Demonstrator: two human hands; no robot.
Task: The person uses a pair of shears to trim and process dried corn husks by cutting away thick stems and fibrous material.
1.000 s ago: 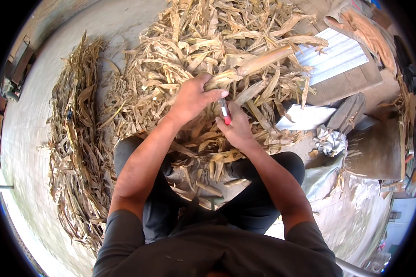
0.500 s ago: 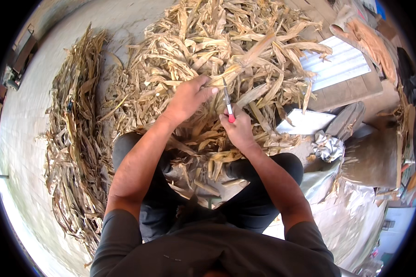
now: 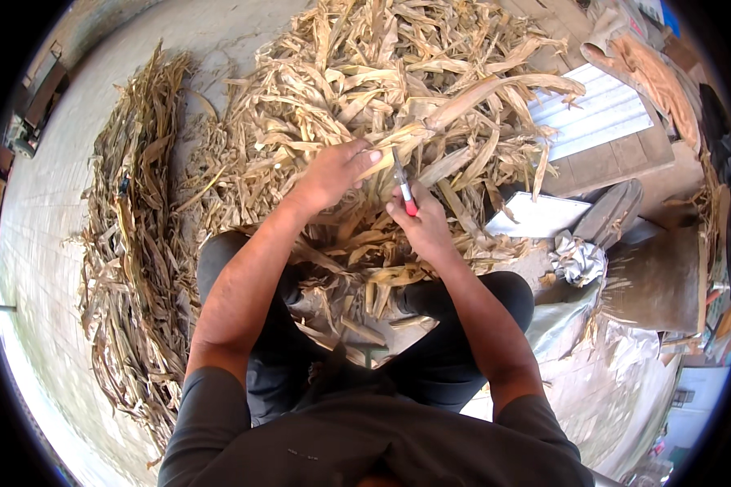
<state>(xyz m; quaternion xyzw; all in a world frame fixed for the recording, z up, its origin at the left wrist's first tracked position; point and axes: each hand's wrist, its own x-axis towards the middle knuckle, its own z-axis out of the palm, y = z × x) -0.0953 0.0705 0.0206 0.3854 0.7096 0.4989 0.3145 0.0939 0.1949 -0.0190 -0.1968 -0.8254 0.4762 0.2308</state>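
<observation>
In front of me, my left hand (image 3: 337, 173) is closed on the end of a dry corn stalk (image 3: 414, 132), its thumb pressed on top. The stalk's pale leaves stretch away to the upper right over the heap. Fingers wrapped round its red and silver handle, my right hand (image 3: 425, 223) grips a small knife (image 3: 404, 185). Its dark, narrow blade points away from me, beside the stalk and just right of my left thumb. Whether the blade touches the stalk I cannot tell. Under both hands spreads a large heap of dry corn leaves (image 3: 317, 105).
A long row of dry stalks and leaves (image 3: 138, 203) lies on the floor to my left. At the right are a white ribbed sheet (image 3: 597, 109), a white flat board (image 3: 536, 213), crumpled silvery paper (image 3: 577, 258) and a brown board (image 3: 654, 280). Loose leaves lie between my knees.
The stalk's leafy far end has swung lower and to the right. My right hand and the knife have shifted slightly right. My left hand keeps its hold nearly in place.
</observation>
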